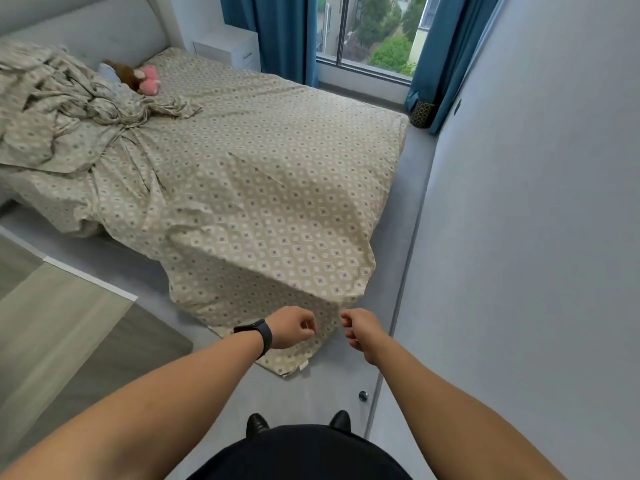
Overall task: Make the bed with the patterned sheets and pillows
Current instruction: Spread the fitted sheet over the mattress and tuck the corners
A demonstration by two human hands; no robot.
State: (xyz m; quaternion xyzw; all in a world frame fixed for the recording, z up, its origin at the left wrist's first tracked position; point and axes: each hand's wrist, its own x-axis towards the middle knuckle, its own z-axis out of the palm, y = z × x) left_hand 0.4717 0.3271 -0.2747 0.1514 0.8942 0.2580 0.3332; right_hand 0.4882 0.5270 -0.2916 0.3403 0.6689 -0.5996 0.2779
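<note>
Patterned sheet (263,209) lies spread over the bed (398,140), its near corner draped over the foot and trailing onto the grey floor (311,393); a bunched heap of the same cloth (62,109) sits at the head end, beside a pink and brown soft toy (142,77); the left hand (289,327), a dark watch (258,332) on its wrist, and the right hand (362,330) hover just before the hanging corner, fingers curled; whether either pinches the fabric I cannot tell

There were one bed (388,161), one patterned sheet (263,209), two hands, two stuffed toys, one nightstand (228,46), and two curtains.
</note>
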